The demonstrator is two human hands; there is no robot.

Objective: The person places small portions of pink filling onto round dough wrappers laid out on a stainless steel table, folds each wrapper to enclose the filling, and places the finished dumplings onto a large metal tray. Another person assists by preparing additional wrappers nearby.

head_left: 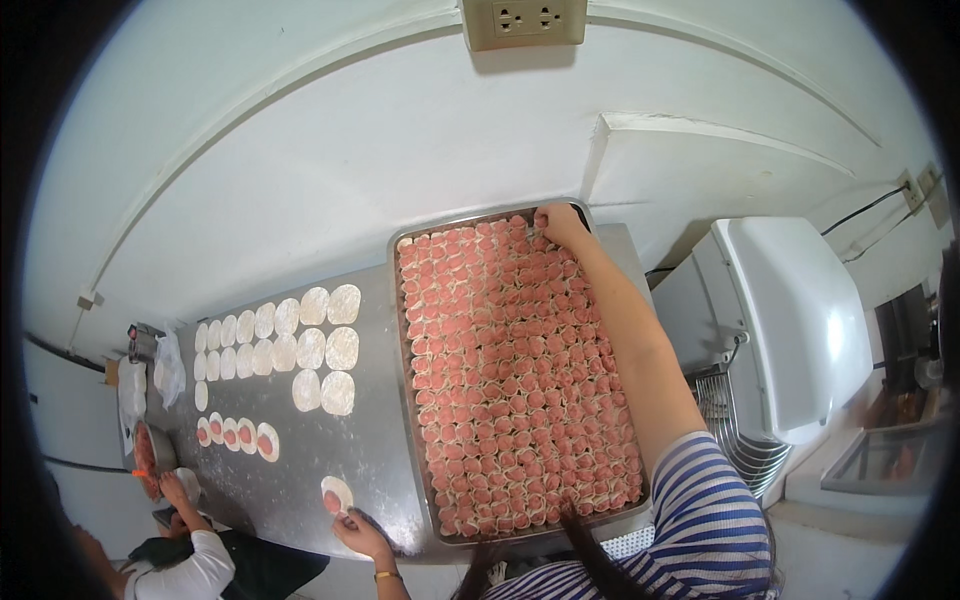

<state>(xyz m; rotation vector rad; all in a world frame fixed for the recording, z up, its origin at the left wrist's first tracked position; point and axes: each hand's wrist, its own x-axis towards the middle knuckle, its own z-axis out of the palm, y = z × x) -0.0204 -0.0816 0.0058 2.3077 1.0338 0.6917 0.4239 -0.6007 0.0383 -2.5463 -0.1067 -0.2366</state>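
Observation:
My left hand [362, 537] is closed in a pinch on the edge of a round dough wrapper [343, 490] with pink meat filling on it, over the near edge of the steel table. My right hand [561, 223] reaches to the far right corner of a large metal tray [405, 400]. Its fingers are pinched at an open-topped dumpling [541, 222] in the far row, mostly hidden by the fingertips. Close rows of open-topped meat dumplings [500, 370] cover most of the tray. A small dark bare patch shows at the tray's corner by my right hand.
On the table [365, 440] lie rows of plain wrappers [311, 348] and several wrappers topped with meat [246, 434]. At the lower left, a co-worker's hand [174, 488] is beside a meat-filled bowl [163, 445] with an orange utensil. A white machine [790, 320] stands right of the tray.

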